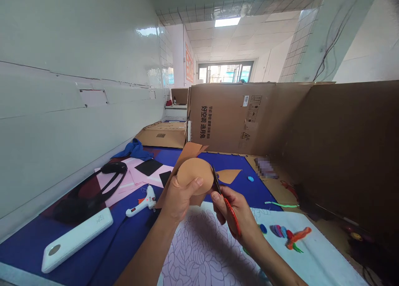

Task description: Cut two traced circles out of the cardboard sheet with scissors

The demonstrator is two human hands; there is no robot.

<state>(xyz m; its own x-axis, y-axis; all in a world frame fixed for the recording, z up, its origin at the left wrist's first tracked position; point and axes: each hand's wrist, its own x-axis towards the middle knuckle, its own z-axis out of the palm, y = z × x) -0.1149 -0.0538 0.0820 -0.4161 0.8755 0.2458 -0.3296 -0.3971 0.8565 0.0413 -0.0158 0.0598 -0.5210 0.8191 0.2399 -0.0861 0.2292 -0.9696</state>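
Note:
My left hand (184, 194) is closed on brown paper, its thumb pressed on the face of a rounded piece (193, 171). Behind that piece, a darker brown paper part (186, 152) sticks up to the upper right. My right hand (232, 205) grips scissors (231, 214) with red-orange handles and dark blades. The blades lie along the right edge of the rounded piece, and I cannot tell whether they are parted. Just right of the blades shows a pointed brown paper flap (230, 176); whether it is still joined is unclear.
Below my hands lies a white sheet with a line drawing (199, 252). At left are a white glue gun (143, 203), a long white device (77, 240), black straps (114, 167), pink sheets (131, 178) and blue cloth (134, 149). Coloured clay pieces (297, 237) sit right. Cardboard (230, 119) stands behind.

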